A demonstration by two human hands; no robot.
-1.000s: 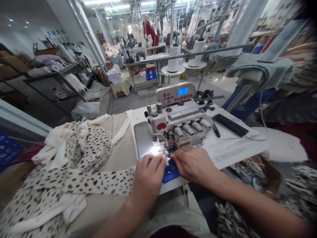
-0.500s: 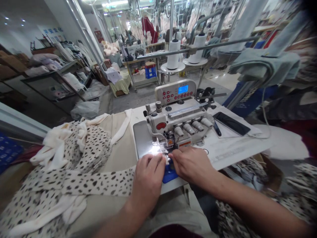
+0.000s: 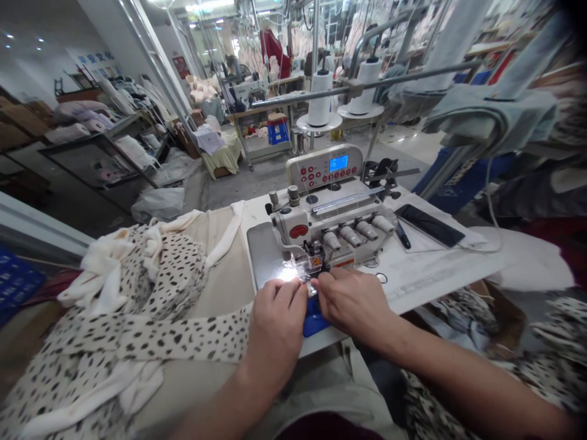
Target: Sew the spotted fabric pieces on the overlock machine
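An overlock sewing machine [image 3: 321, 223] stands on the white table, its lamp lit beside the needle area. My left hand [image 3: 277, 321] is just in front of the presser foot, fingers curled and closed on the end of a cream fabric strip [image 3: 188, 339] with black spots. The strip trails left from under this hand. Close by on the right, my right hand [image 3: 351, 302] is closed in a pinch at the front of the foot. Whatever its fingertips hold is hidden. A blue part [image 3: 315, 321] of the machine shows below and between the hands.
A heap of spotted fabric [image 3: 169, 269] with cream trim covers the left of the table. To the machine's right lie a black phone [image 3: 430, 225] and a dark pen-like tool [image 3: 402, 234]. White thread cones [image 3: 320, 99] stand behind. A cardboard box [image 3: 507, 321] sits below right.
Both hands stay at the presser foot with almost no movement. The right hand's fingers have shifted very slightly; the fabric lies nearly as before.
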